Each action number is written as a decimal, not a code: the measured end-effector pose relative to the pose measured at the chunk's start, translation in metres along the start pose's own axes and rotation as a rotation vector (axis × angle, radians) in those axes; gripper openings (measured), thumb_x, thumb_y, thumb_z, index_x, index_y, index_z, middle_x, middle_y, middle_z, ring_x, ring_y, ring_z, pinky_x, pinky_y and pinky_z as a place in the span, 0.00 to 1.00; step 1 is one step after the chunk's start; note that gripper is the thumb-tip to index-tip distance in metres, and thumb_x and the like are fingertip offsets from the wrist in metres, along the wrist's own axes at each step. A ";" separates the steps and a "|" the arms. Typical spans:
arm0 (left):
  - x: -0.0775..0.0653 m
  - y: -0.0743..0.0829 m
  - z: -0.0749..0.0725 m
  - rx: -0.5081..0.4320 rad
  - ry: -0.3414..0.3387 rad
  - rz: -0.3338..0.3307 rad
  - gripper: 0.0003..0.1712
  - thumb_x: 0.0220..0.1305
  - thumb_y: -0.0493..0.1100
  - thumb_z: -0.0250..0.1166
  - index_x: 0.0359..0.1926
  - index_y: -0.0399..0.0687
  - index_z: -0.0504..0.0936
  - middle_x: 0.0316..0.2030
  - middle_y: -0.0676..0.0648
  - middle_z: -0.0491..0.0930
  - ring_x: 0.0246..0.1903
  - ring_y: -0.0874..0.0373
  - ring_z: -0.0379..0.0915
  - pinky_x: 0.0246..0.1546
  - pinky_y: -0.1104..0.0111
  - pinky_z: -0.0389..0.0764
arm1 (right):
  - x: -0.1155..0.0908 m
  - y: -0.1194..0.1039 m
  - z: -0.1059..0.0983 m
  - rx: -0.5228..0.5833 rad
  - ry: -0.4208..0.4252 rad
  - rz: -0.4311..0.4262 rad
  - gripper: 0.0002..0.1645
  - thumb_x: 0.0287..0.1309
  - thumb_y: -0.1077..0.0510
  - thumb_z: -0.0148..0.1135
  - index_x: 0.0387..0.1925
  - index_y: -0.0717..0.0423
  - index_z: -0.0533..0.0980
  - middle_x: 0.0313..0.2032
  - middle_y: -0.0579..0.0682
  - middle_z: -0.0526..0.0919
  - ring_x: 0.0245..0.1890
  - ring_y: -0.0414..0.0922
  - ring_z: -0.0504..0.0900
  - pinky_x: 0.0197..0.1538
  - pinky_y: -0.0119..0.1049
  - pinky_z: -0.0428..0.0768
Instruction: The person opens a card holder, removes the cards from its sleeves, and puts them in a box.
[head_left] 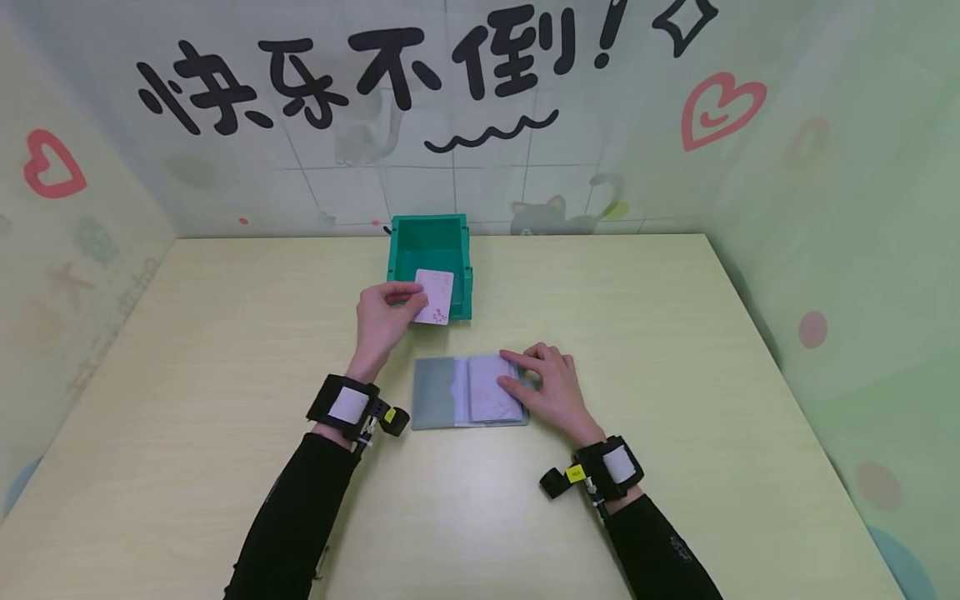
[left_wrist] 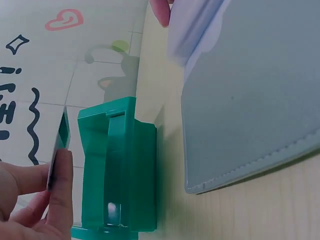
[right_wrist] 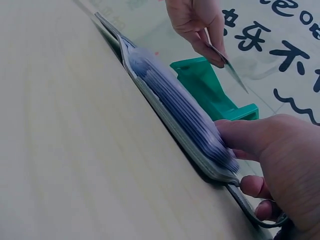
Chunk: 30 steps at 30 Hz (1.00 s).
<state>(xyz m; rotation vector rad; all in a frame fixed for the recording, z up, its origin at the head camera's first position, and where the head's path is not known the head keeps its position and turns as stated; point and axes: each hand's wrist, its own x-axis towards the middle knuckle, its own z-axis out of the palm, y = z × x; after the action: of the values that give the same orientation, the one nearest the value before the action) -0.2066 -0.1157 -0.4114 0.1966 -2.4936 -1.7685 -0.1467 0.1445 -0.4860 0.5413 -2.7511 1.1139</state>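
Presently, left hand [head_left: 384,323]: thumb and fingers nearly closed together, pinching a small pink card [head_left: 437,292] by its left edge.
Pink card: tilted slightly and held above the near end of the green box, apart from it in the left wrist view; darker pink marks show along its lower edge.
Green box [head_left: 429,237]: open-topped, on the table [head_left: 225,350] near the back wall, its long sides running away from the person.
Right hand [head_left: 553,387]: partly open, index finger and thumb spread apart, their tips resting on the pages near the right side; whether the other fingers grip the cover, I cannot tell.
Booklet [head_left: 432,400]: lying open on the table between the two forearms, nearer the person than the box, grey-blue cover at the left.
Pages [head_left: 491,396]: pale lilac, stacked thick on the right half, their many edges showing in the right wrist view.
Wrists: a black band [head_left: 348,404] with a white patch on the left, another black strap [head_left: 618,462] on the right, black sleeves below.
Back wall [head_left: 450,192]: large black characters, a wavy line, a pink heart [head_left: 723,112] and a grey cat drawing [head_left: 547,218].
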 end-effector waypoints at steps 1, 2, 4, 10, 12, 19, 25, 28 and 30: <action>0.002 0.001 0.001 0.011 0.021 0.015 0.15 0.67 0.40 0.67 0.51 0.37 0.85 0.49 0.37 0.85 0.46 0.51 0.80 0.32 0.81 0.76 | 0.000 0.000 0.000 -0.002 0.001 0.000 0.24 0.59 0.50 0.70 0.57 0.50 0.82 0.38 0.53 0.78 0.42 0.49 0.71 0.50 0.44 0.58; 0.003 0.001 0.003 0.021 0.037 0.030 0.14 0.67 0.40 0.67 0.50 0.37 0.85 0.49 0.37 0.85 0.46 0.49 0.80 0.32 0.81 0.75 | 0.000 0.000 0.000 -0.006 0.001 0.000 0.24 0.59 0.50 0.70 0.57 0.50 0.82 0.38 0.53 0.78 0.42 0.49 0.71 0.50 0.44 0.58; 0.006 0.003 0.005 0.040 0.057 0.046 0.15 0.67 0.41 0.66 0.51 0.37 0.85 0.50 0.37 0.85 0.47 0.47 0.81 0.34 0.80 0.75 | -0.001 0.000 0.000 -0.011 0.001 0.002 0.24 0.59 0.50 0.70 0.57 0.50 0.82 0.38 0.52 0.78 0.43 0.49 0.71 0.50 0.44 0.59; 0.016 0.007 0.015 0.068 0.058 0.031 0.16 0.70 0.39 0.63 0.54 0.36 0.84 0.54 0.36 0.83 0.49 0.44 0.82 0.47 0.63 0.84 | -0.001 0.000 -0.001 0.000 -0.003 0.005 0.25 0.59 0.50 0.70 0.58 0.50 0.82 0.38 0.54 0.78 0.43 0.51 0.71 0.51 0.45 0.59; 0.020 0.009 0.019 0.077 0.060 0.028 0.16 0.71 0.39 0.62 0.55 0.36 0.83 0.55 0.36 0.82 0.50 0.43 0.82 0.51 0.58 0.84 | -0.001 -0.001 -0.001 -0.001 -0.001 0.002 0.25 0.59 0.49 0.70 0.57 0.51 0.82 0.38 0.54 0.78 0.42 0.50 0.71 0.51 0.45 0.59; 0.036 0.013 0.034 0.164 0.052 0.053 0.16 0.72 0.37 0.59 0.57 0.35 0.82 0.55 0.35 0.83 0.52 0.42 0.81 0.53 0.54 0.83 | -0.001 -0.001 -0.003 -0.001 0.001 -0.002 0.25 0.58 0.49 0.70 0.57 0.50 0.82 0.38 0.53 0.78 0.42 0.50 0.71 0.50 0.44 0.59; 0.043 0.007 0.042 0.279 0.049 0.090 0.16 0.72 0.34 0.57 0.56 0.34 0.82 0.53 0.34 0.84 0.52 0.42 0.80 0.52 0.53 0.81 | -0.001 0.001 -0.002 0.007 -0.008 0.006 0.25 0.59 0.49 0.70 0.57 0.50 0.82 0.38 0.53 0.78 0.42 0.50 0.71 0.51 0.43 0.58; 0.044 0.005 0.045 0.322 0.022 0.099 0.17 0.72 0.33 0.56 0.56 0.33 0.82 0.55 0.34 0.83 0.55 0.41 0.79 0.55 0.52 0.80 | -0.001 0.002 -0.001 0.002 -0.007 0.006 0.25 0.59 0.49 0.70 0.57 0.50 0.82 0.38 0.53 0.78 0.43 0.50 0.71 0.51 0.44 0.58; 0.044 0.004 0.047 0.351 -0.012 0.094 0.17 0.72 0.32 0.55 0.58 0.32 0.81 0.57 0.33 0.82 0.58 0.41 0.77 0.58 0.51 0.79 | -0.001 0.002 -0.001 0.001 -0.009 0.009 0.25 0.59 0.49 0.70 0.58 0.50 0.82 0.38 0.53 0.78 0.43 0.50 0.71 0.51 0.44 0.59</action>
<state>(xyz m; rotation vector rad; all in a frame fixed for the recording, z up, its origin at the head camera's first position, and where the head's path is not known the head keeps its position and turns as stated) -0.2566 -0.0773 -0.4234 0.0862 -2.7542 -1.2914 -0.1468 0.1469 -0.4868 0.5357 -2.7636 1.1169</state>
